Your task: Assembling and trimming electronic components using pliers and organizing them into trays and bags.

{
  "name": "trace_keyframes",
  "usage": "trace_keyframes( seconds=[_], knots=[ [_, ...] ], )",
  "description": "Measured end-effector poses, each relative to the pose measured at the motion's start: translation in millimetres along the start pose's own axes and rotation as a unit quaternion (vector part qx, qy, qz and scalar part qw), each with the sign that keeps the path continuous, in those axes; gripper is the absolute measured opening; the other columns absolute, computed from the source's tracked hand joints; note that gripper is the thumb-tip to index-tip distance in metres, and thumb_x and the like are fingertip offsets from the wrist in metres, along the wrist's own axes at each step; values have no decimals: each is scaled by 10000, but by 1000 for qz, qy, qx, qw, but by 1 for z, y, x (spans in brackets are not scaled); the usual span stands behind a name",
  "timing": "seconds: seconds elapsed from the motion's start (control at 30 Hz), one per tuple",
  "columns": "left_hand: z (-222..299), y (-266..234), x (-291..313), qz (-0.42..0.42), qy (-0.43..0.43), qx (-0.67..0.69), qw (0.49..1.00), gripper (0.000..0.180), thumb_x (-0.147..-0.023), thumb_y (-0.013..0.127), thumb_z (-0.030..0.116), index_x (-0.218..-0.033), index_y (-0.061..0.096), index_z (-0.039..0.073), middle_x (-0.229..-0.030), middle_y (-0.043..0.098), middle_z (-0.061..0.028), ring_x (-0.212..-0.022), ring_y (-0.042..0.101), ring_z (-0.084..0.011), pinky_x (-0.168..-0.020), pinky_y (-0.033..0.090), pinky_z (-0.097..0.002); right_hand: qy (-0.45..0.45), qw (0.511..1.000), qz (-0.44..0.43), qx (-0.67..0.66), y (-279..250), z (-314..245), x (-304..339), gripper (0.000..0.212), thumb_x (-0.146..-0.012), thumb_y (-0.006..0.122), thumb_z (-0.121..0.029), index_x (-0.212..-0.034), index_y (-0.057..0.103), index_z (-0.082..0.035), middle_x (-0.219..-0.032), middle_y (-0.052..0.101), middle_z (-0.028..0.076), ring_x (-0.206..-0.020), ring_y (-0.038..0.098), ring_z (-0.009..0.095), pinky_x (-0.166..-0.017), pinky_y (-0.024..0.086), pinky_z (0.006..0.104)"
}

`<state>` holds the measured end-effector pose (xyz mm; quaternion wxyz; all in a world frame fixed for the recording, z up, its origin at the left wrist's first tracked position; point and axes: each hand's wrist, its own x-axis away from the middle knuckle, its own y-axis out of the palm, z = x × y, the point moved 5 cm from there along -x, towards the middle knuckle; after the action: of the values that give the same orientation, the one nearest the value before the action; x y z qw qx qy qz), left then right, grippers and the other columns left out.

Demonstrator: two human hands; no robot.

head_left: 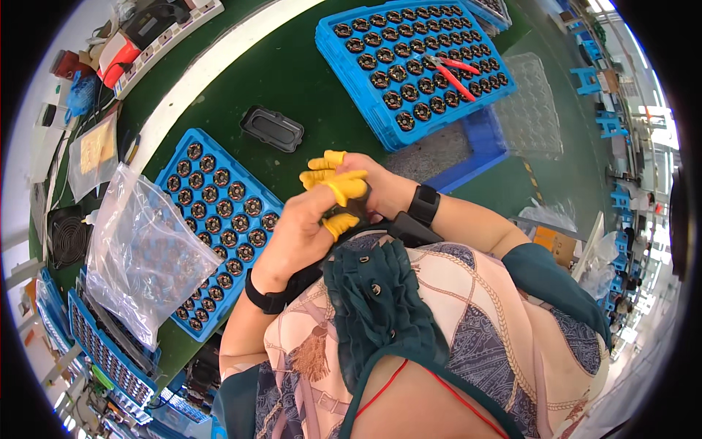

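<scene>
My left hand and my right hand meet close in front of my chest, with yellow finger cots on several fingers. The fingers of both hands are bent in around a small dark thing, mostly hidden, whose kind I cannot make out. To the left lies a blue tray filled with rows of small round parts that look like wound motor stators. A stack of blue trays with similar parts stands at the far right, and red-handled cutters rest on top of it.
A small black plastic tray lies on the green table beyond my hands. Clear plastic bag partly covers the left tray. A blue bin and a clear blister tray are at the right. A black fan stands far left.
</scene>
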<state>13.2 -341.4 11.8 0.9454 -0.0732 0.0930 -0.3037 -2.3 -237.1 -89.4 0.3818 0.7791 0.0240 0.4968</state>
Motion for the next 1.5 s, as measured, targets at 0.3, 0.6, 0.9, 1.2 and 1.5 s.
trace_keyframes(
  seconds=[0.3,0.6,0.9,1.2,1.5],
  knots=[
    [-8,20,-3,-124,-62,115,984,471,-723,652,-94,-1169,579,40,-1005,642,-57,-933,615,-161,-834,478,-281,48,997,-60,21,-14,17,-27,333,-987,344,-305,-1142,487,-48,-1139,570,159,-1028,571,294,-887,468,422],
    [-7,28,-8,-131,-43,-1,990,502,-630,703,-79,-1109,620,42,-953,656,-93,-858,630,-233,-777,484,-286,61,994,-79,-46,-6,17,-32,294,-980,370,-299,-1058,477,-36,-941,605,162,-859,610,290,-787,495,414],
    [-3,36,-10,-135,13,-66,989,393,-614,723,-60,-995,660,9,-1041,654,-114,-936,637,-282,-809,498,-319,44,992,-101,-66,-15,17,-29,321,-983,367,-302,-1047,506,-20,-978,609,182,-885,607,302,-810,492,422],
    [-5,39,-12,-136,-8,12,991,404,-651,679,-76,-1037,658,40,-1038,656,-110,-890,643,-274,-768,501,-299,36,993,-111,23,-1,15,-18,328,-989,346,-304,-1100,481,-27,-1045,596,163,-955,583,275,-843,478,404],
    [11,48,-9,-133,102,-80,983,418,-636,673,-65,-1037,657,51,-995,647,-96,-848,634,-269,-724,518,-316,54,996,-73,-8,-6,16,-22,315,-990,332,-303,-1041,524,-59,-962,630,120,-889,605,245,-797,495,386]
  ],
)
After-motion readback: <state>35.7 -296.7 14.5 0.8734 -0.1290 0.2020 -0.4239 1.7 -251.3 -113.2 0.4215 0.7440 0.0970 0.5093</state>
